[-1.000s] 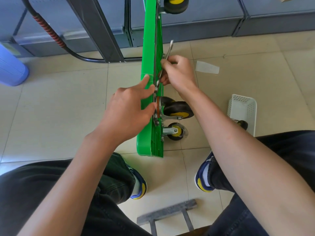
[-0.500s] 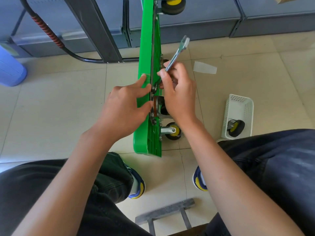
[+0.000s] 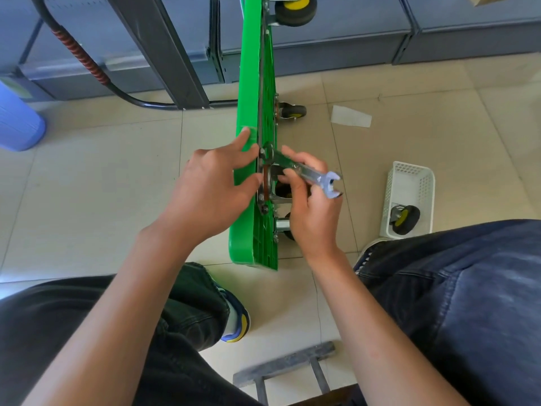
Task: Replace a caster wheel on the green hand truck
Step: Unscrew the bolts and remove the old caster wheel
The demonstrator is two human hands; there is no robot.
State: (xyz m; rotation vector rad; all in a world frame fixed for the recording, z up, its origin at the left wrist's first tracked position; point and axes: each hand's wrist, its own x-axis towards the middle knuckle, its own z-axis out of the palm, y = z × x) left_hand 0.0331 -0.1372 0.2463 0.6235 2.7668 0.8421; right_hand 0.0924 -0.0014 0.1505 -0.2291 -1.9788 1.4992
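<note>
Edgewise on the tiled floor stands the green hand truck point(image 3: 254, 183), its wheeled underside turned to the person's right. Against its smooth left face the left hand point(image 3: 210, 189) lies with fingers spread and nearly straight — pressing, gripping nothing. On the wheel side, the right hand point(image 3: 314, 209) curls its fingers around an open-ended wrench point(image 3: 304, 169), whose far jaw meets the caster plate's upper bolt. Right of the truck, a white basket point(image 3: 409, 183) holds a loose caster wheel point(image 3: 405, 219).
</note>
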